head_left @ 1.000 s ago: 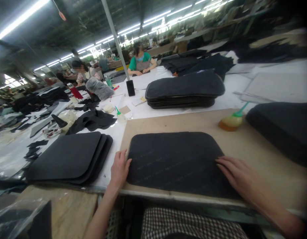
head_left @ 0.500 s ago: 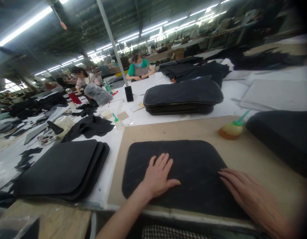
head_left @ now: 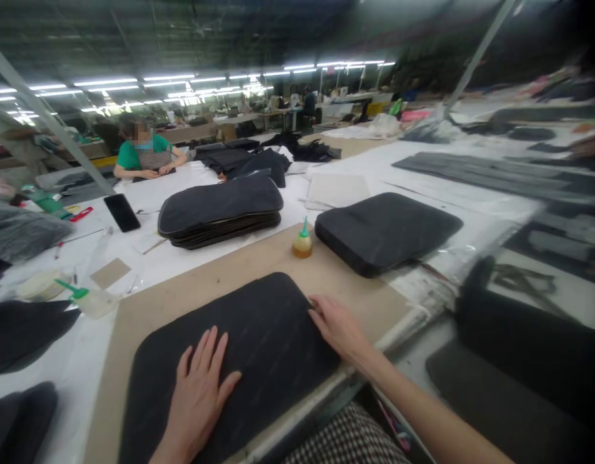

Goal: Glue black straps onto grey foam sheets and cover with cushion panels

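Observation:
A dark grey padded panel with rounded corners [head_left: 259, 322] lies flat on a brown board [head_left: 215, 283] in front of me. My left hand [head_left: 201, 390] rests flat on the panel's near part, fingers spread and open. At the panel's right edge lies my right hand [head_left: 339, 325], fingers stretched out and touching the edge, nothing held.
A small glue bottle with a green nozzle [head_left: 302, 243] stands beyond the panel. Two stacks of dark panels [head_left: 220, 206] [head_left: 387, 229] lie behind it. Another glue bottle [head_left: 87, 298] and a phone [head_left: 122, 212] are at left. A person in green [head_left: 145, 154] sits far back.
The view has swung to the right. My left hand slid toward the panel's near left part and my right hand stays at its right edge.

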The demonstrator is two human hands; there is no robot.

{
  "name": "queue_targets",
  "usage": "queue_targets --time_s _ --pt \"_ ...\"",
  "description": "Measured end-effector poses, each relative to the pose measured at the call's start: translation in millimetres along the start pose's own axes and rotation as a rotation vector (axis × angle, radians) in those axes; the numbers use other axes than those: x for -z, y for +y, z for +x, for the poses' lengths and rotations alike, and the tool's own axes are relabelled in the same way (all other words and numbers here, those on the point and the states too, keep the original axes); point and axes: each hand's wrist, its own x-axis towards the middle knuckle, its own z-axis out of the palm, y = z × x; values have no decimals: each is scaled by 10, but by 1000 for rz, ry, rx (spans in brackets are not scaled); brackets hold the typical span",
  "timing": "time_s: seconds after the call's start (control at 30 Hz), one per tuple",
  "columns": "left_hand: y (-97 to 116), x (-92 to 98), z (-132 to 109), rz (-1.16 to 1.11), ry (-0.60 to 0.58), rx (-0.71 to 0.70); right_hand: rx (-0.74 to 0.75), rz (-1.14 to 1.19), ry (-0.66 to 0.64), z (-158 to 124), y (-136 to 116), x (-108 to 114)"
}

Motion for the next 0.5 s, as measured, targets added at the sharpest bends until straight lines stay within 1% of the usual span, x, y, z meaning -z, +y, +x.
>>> queue_targets --time_s 0.13,0.2,0.27,0.4,0.5 --pt "0 -19 7 -4 4 1 -40 85 20 16 4 -39" --pt "25 14 38 -21 4 11 -35 99 24 18 8 -49" --pt "76 99 73 -48 -13 7 -20 108 23 4 5 -50" --pt "183 321 114 -144 -108 -15 26 156 6 -35 39 -66" --pt "165 377 113 -209 -137 19 46 146 17 5 159 -150"
